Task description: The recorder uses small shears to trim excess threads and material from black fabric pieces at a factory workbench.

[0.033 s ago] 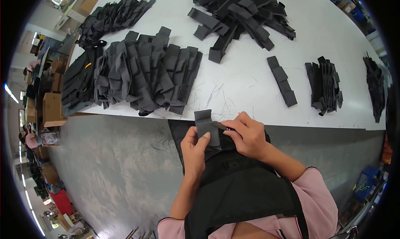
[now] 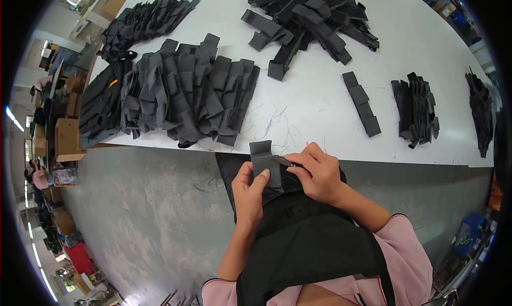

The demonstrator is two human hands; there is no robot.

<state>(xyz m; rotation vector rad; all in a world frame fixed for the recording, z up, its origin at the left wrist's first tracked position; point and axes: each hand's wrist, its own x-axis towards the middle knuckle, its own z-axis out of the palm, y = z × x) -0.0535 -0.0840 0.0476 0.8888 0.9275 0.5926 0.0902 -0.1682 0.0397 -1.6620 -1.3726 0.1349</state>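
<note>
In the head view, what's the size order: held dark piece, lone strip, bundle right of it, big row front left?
1. Big row
2. Bundle
3. Lone strip and held piece: too alike to rank; left hand partly covers the latter.

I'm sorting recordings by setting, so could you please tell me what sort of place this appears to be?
Probably a sewing or fabric workshop: heaps of dark strips and loose thread-like scraps lie on a white table, and a cardboard box stands off to the left.
</note>
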